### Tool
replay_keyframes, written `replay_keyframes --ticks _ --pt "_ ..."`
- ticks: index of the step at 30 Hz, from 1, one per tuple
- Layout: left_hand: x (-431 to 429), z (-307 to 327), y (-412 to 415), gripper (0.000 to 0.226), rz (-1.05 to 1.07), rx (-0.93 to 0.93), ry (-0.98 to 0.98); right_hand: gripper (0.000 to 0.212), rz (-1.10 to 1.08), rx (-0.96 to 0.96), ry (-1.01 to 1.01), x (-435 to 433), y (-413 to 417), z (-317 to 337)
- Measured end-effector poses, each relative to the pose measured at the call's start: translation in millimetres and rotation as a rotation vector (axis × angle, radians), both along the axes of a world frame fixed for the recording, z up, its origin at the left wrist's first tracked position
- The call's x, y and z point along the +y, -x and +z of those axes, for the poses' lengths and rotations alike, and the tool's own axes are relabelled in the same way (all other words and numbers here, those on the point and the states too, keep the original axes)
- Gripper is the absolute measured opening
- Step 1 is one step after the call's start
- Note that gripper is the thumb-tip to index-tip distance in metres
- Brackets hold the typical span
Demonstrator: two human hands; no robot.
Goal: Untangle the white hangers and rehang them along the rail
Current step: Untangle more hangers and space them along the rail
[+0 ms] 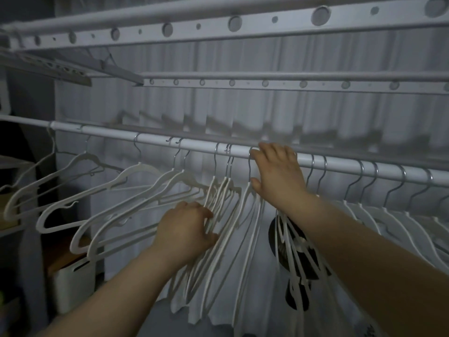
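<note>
Several white hangers point(116, 190) hang by metal hooks from a white rail point(194, 143) that slopes down to the right. A tight bunch of hangers point(226, 215) hangs in the middle. My left hand point(187, 227) grips the arms of that bunch from the left. My right hand point(277, 173) rests up at the rail, its fingers over the bar and next to one hanger's metal hook point(250, 164). More white hangers point(388, 215) hang evenly spaced to the right, partly hidden by my right forearm.
A drying rack with perforated bars point(235, 23) hangs above the rail. A pale curtain point(243, 110) covers the wall behind. A white bin point(73, 285) stands low on the left by a shelf. A dark fan point(298, 254) stands behind the hangers.
</note>
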State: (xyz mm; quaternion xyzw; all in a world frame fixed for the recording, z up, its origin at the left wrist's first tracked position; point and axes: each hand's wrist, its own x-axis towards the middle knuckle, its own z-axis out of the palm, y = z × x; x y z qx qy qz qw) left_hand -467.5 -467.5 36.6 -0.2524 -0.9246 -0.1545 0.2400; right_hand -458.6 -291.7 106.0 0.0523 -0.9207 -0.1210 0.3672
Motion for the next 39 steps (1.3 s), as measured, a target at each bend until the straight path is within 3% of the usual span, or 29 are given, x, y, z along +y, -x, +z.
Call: replay_keyframes --ticks 5,8,11,14,25,34,39 --pt "-6 -14 9 0.028 0.07 0.061 0.05 0.066 -0.134 -0.046 -0.003 6 3 0" --pt "-10 -12 10 0.028 0.09 0.163 0.132 0.065 -0.144 -0.03 0.012 13 2 0" --pt "-9 -13 9 0.015 0.116 0.073 0.024 0.063 -0.11 -0.002 0.052 17 0 -1" --pt "-9 -14 16 0.027 0.178 0.061 0.027 0.064 -0.115 -0.034 0.025 21 -3 -1" --pt "0 7 18 0.025 0.058 -0.147 -0.243 0.061 -0.082 -0.076 0.004 27 -13 5" --pt "21 6 18 0.025 0.037 -0.21 -0.207 0.061 -0.058 -0.086 -0.017 33 -16 5" --pt "-10 -11 4 0.018 0.037 -0.35 -0.217 0.049 0.089 0.064 -0.015 23 -12 -9"
